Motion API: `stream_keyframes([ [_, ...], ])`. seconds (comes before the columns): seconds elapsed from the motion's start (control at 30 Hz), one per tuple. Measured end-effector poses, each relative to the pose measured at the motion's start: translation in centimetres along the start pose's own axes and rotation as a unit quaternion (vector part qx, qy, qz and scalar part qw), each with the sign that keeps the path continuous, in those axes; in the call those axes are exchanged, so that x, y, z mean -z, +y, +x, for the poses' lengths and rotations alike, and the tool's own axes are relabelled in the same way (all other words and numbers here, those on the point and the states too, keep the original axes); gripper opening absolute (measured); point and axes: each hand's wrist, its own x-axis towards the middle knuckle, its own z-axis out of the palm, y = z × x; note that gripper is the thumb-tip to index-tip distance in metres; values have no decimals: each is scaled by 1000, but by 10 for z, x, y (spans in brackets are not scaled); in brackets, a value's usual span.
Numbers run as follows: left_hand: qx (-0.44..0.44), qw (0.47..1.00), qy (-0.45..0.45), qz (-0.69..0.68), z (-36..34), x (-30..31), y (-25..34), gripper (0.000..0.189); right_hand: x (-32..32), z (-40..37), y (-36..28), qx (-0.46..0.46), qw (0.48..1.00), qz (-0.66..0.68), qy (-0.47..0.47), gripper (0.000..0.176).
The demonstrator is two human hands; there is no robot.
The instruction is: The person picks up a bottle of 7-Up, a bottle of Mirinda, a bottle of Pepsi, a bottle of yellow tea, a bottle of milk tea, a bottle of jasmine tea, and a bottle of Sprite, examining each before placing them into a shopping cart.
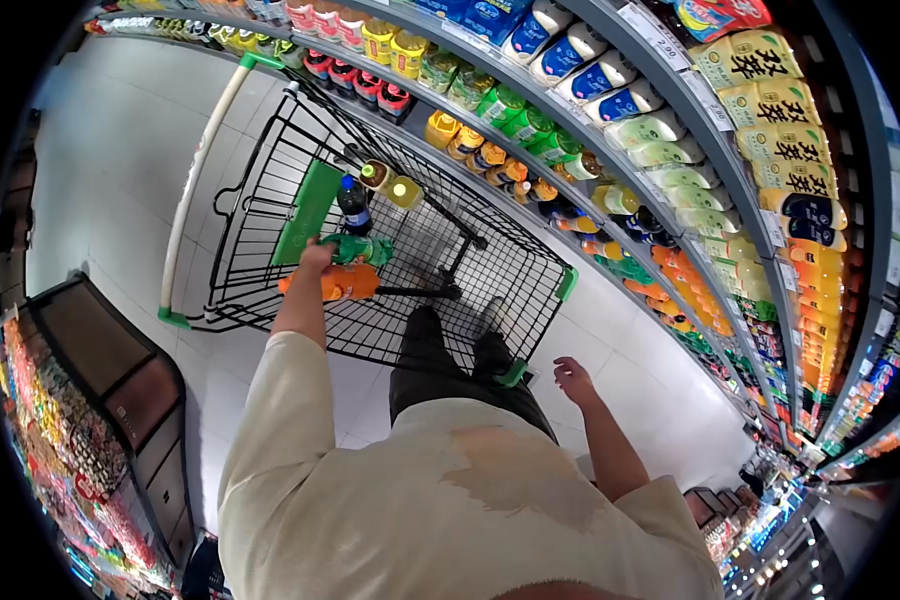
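Note:
Inside a black wire shopping cart [240, 270], my left hand [316, 255] is closed on a green soda bottle [365, 249]. An orange soda bottle [348, 282] lies right beside it, near my wrist. A dark bottle with a blue cap [352, 204], a brown-capped drink bottle [375, 176] and a bottle of pale yellow liquid [404, 192] are farther in. My right hand [572, 380] hangs beyond the cart's near corner, its fingers loosely bent and apart, with nothing in it.
Long shelves [560, 165] of bottled drinks curve along the cart's far side. Its white handle [202, 170] with green ends is at the left. A dark display stand [120, 360] with packaged goods stands at lower left, on the pale tiled floor [110, 190].

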Motion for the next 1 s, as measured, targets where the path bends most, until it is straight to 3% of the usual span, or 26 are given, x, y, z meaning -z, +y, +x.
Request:
stream_keyframes([
  [0.07,52,996,46,-59,-3,-31,-9,63,18,-44,25,49,996,-76,27,29],
  [0.1,37,996,62,-61,47,5,12,63,-10,14,2,68,995,-66,32,29],
  [0.27,58,990,110,-59,24,-6,13,50,28,-10,10,-24,999,-6,49,27],
  [0.4,29,997,68,1,11,-1,14,40,44,-5,-8,-78,994,30,70,26],
  [0.47,-104,981,55,153,1,-5,16,29,45,3,-4,-70,994,38,69,25],
  [0.6,-170,979,-5,109,4,-19,1,23,29,13,-24,-47,997,28,53,25],
  [0.67,-356,927,-24,114,-6,-23,-12,22,17,18,-29,-3,1000,19,24,26],
  [0.77,-315,930,-40,187,-51,-36,-4,23,7,15,-51,43,998,-34,8,27],
  [0.8,-325,926,-44,189,-55,-47,-6,23,7,13,-63,64,996,-65,-3,28],
  [0.87,-407,851,-16,332,-59,-65,-24,24,6,14,-74,96,993,-66,11,29],
  [1.0,-439,837,13,326,-126,-78,-25,23,1,0,-101,146,988,-55,5,34],
])
